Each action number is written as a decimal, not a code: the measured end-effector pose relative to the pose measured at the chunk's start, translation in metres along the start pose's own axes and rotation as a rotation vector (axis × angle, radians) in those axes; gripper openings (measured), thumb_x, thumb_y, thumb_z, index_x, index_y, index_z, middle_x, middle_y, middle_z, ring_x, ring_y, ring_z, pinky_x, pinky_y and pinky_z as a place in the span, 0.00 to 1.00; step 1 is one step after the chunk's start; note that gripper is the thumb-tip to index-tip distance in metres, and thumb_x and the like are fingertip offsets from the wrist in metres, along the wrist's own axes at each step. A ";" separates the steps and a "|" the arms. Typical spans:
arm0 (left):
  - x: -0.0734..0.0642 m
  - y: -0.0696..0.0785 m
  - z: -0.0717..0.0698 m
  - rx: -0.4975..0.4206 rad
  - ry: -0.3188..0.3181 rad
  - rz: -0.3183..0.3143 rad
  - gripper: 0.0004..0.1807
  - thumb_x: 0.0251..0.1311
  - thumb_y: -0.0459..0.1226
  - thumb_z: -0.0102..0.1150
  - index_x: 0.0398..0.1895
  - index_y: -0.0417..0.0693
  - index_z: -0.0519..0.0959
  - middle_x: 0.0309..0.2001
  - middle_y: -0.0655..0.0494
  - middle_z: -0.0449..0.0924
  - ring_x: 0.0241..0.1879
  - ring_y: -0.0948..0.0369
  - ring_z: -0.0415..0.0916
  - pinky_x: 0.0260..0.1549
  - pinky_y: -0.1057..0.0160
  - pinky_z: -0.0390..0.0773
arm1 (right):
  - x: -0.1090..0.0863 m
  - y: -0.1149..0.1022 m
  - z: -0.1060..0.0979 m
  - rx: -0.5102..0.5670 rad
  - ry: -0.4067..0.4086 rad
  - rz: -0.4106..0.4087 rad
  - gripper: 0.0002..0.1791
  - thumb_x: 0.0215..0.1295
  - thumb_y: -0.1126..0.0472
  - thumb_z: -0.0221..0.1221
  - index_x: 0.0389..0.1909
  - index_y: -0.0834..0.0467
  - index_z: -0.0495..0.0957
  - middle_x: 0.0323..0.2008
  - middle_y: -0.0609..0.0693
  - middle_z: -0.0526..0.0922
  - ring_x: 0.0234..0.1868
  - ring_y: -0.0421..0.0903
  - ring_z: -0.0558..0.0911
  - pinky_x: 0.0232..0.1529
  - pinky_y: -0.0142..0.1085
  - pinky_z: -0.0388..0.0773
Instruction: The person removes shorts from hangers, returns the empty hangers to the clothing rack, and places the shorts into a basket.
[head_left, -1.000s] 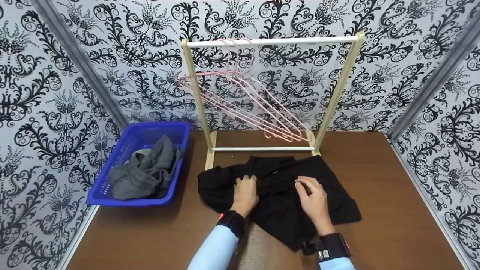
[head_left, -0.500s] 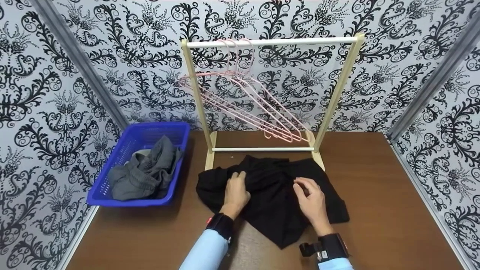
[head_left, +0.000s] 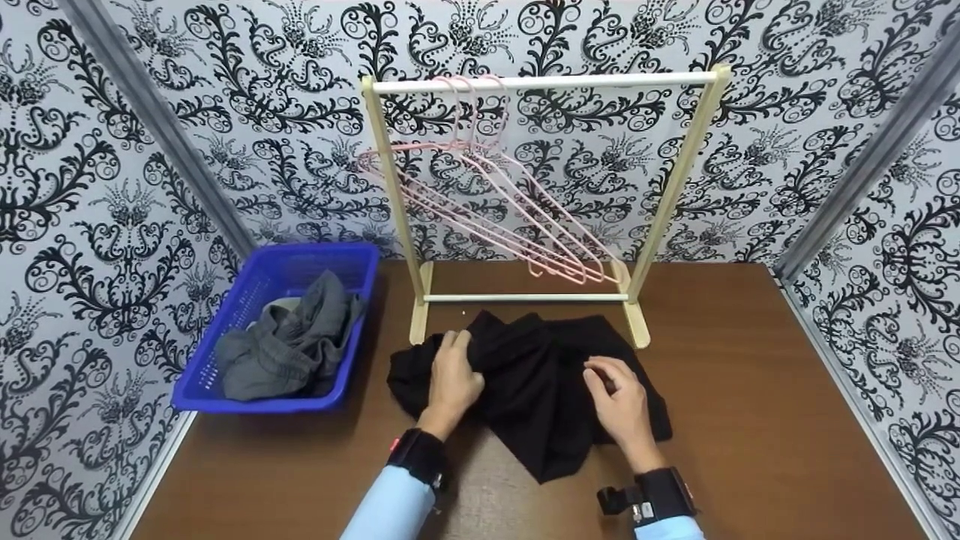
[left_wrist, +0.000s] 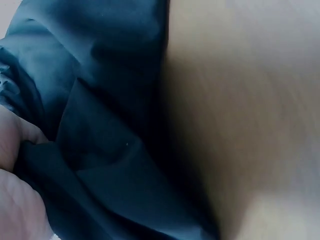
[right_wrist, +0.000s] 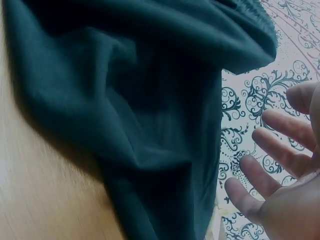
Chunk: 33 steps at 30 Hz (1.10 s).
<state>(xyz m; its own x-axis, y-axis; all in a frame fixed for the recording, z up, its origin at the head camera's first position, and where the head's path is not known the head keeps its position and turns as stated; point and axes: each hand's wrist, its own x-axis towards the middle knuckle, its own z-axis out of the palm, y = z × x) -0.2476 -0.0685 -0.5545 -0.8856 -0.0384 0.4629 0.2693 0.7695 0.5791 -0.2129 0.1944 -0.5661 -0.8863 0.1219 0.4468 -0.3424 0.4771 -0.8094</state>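
Black shorts (head_left: 532, 397) lie bunched and folded on the table in the head view. A gathered elastic edge (right_wrist: 255, 17) shows at the top of the right wrist view. My left hand (head_left: 454, 382) grips the cloth at the left end of the shorts. The left wrist view has the cloth (left_wrist: 100, 150) running in between thumb and finger at the lower left. Over the right part of the shorts, my right hand (head_left: 624, 401) hovers with relaxed, bent fingers. In the right wrist view those fingers (right_wrist: 285, 150) are spread apart from the cloth, holding nothing.
Behind the shorts stands a small rack with a white top rail (head_left: 600, 80) and wooden legs. Several pink hangers (head_left: 517, 199) hang from its left half. To the left, a blue basket (head_left: 345, 379) holds grey clothing (head_left: 292, 349). Patterned walls enclose the brown table (head_left: 772, 420).
My left hand has moved left, dragging the shorts along; their right edge has drawn in and the cloth has bunched. My right hand has stayed nearly in place.
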 end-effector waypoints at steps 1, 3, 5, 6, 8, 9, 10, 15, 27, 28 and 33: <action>0.001 0.000 -0.002 -0.011 0.009 0.005 0.29 0.32 0.17 0.64 0.45 0.39 0.80 0.44 0.46 0.78 0.41 0.45 0.82 0.41 0.48 0.83 | 0.000 0.000 0.000 -0.004 -0.001 0.001 0.08 0.69 0.67 0.63 0.44 0.65 0.87 0.50 0.57 0.87 0.53 0.55 0.82 0.46 0.30 0.77; 0.002 0.001 -0.007 -0.032 0.020 0.014 0.27 0.31 0.17 0.63 0.42 0.40 0.79 0.42 0.47 0.79 0.40 0.46 0.81 0.40 0.49 0.83 | -0.001 0.000 0.000 -0.011 -0.003 0.000 0.07 0.69 0.67 0.63 0.44 0.65 0.87 0.50 0.57 0.87 0.52 0.54 0.82 0.46 0.31 0.78; 0.004 0.001 -0.012 -0.054 0.036 0.023 0.26 0.30 0.17 0.62 0.40 0.40 0.78 0.41 0.48 0.79 0.39 0.47 0.81 0.39 0.49 0.82 | -0.001 0.000 0.001 -0.017 -0.003 -0.004 0.07 0.69 0.67 0.63 0.43 0.64 0.87 0.50 0.56 0.87 0.52 0.54 0.83 0.46 0.30 0.78; 0.005 0.001 -0.014 -0.061 0.047 0.031 0.26 0.30 0.17 0.62 0.39 0.41 0.78 0.40 0.49 0.79 0.38 0.47 0.81 0.39 0.49 0.82 | -0.001 0.001 0.001 -0.018 -0.003 -0.007 0.07 0.68 0.67 0.64 0.43 0.64 0.87 0.50 0.56 0.87 0.51 0.54 0.83 0.46 0.30 0.78; 0.007 0.001 -0.019 -0.074 0.065 0.039 0.26 0.28 0.17 0.61 0.38 0.42 0.78 0.38 0.49 0.80 0.36 0.47 0.81 0.38 0.49 0.81 | -0.001 0.000 0.001 -0.017 -0.004 -0.018 0.07 0.68 0.68 0.64 0.43 0.64 0.87 0.49 0.57 0.87 0.52 0.56 0.83 0.48 0.29 0.76; 0.008 0.002 -0.021 -0.081 0.072 0.039 0.26 0.28 0.17 0.60 0.38 0.42 0.78 0.38 0.49 0.80 0.36 0.47 0.81 0.38 0.49 0.81 | -0.001 0.000 0.002 -0.018 -0.004 -0.022 0.07 0.68 0.68 0.64 0.43 0.64 0.87 0.49 0.57 0.87 0.52 0.57 0.83 0.49 0.29 0.76; 0.009 0.002 -0.024 -0.089 0.080 0.041 0.27 0.28 0.17 0.60 0.39 0.42 0.78 0.37 0.49 0.80 0.36 0.47 0.81 0.38 0.49 0.81 | -0.001 0.000 0.002 -0.018 -0.002 -0.028 0.07 0.67 0.68 0.64 0.43 0.65 0.87 0.49 0.57 0.87 0.52 0.58 0.83 0.50 0.29 0.75; 0.012 0.005 -0.035 -0.152 0.099 0.025 0.30 0.29 0.17 0.58 0.43 0.43 0.80 0.39 0.49 0.82 0.38 0.49 0.80 0.40 0.49 0.80 | -0.002 0.000 0.003 -0.016 0.001 -0.046 0.07 0.66 0.69 0.64 0.43 0.66 0.87 0.48 0.58 0.87 0.52 0.58 0.83 0.51 0.29 0.73; 0.019 0.010 -0.054 -0.257 0.185 0.098 0.27 0.38 0.16 0.60 0.46 0.40 0.83 0.42 0.47 0.85 0.45 0.49 0.83 0.50 0.49 0.80 | -0.002 0.002 0.007 0.003 0.001 -0.073 0.07 0.66 0.70 0.65 0.43 0.66 0.86 0.47 0.57 0.87 0.52 0.59 0.84 0.52 0.18 0.69; 0.020 0.010 -0.056 -0.268 0.195 0.103 0.26 0.39 0.16 0.60 0.46 0.40 0.83 0.43 0.47 0.85 0.45 0.49 0.83 0.50 0.49 0.81 | -0.002 0.002 0.007 0.006 -0.001 -0.071 0.07 0.66 0.70 0.65 0.43 0.66 0.86 0.47 0.58 0.87 0.51 0.58 0.84 0.52 0.18 0.69; 0.023 0.009 -0.063 -0.314 0.239 0.113 0.24 0.41 0.16 0.59 0.46 0.37 0.83 0.45 0.45 0.85 0.47 0.48 0.83 0.53 0.49 0.80 | -0.002 0.001 0.007 0.012 -0.019 -0.059 0.07 0.67 0.70 0.64 0.44 0.66 0.86 0.48 0.58 0.86 0.49 0.54 0.85 0.51 0.19 0.72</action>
<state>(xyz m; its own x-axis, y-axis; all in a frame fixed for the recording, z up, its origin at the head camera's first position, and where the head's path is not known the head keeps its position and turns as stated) -0.2420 -0.1025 -0.4964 -0.7408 -0.1402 0.6569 0.4953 0.5466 0.6752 -0.2138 0.1887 -0.5700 -0.8702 0.0769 0.4867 -0.3981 0.4724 -0.7864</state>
